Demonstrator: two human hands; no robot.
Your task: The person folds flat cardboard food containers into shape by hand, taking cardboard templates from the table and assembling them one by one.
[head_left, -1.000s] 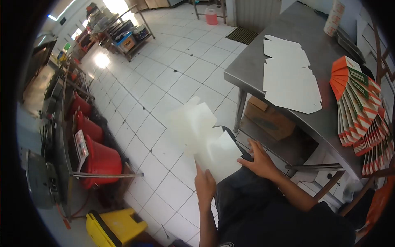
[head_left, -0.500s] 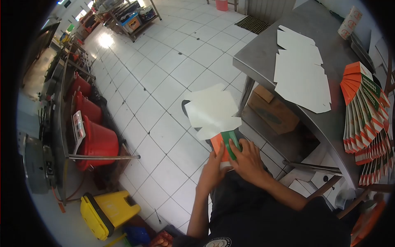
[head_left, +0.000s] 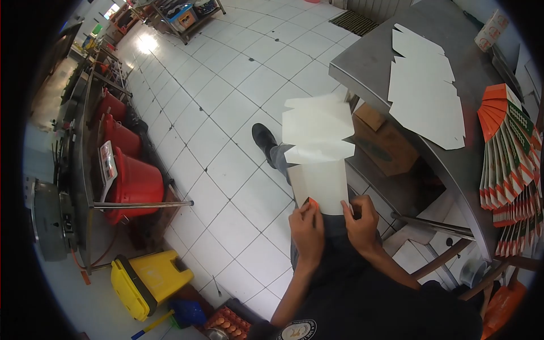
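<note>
A white cut-out cardboard sheet [head_left: 318, 127] with notched edges is held over my lap, its plain side up. My left hand [head_left: 307, 229] pinches its near left corner, where a bit of orange print shows. At the near right corner, my right hand [head_left: 361, 221] grips the edge between thumb and fingers. Another flat white cardboard piece [head_left: 426, 90] lies on the metal table to the right. Beside it, folded orange, green and white cartons [head_left: 504, 147] are stacked in a fan.
The metal table [head_left: 362, 62] has boxes [head_left: 385, 144] beneath it. Red tubs [head_left: 139, 181] stand under a steel counter at left. A yellow bin [head_left: 153, 280] and egg trays [head_left: 229, 323] sit at lower left. A black shoe [head_left: 263, 139] is on the tiled floor.
The folded orange and green panel has opened out flat, showing its white side. My hands have moved apart to its two near corners, and the sheet now lies further right.
</note>
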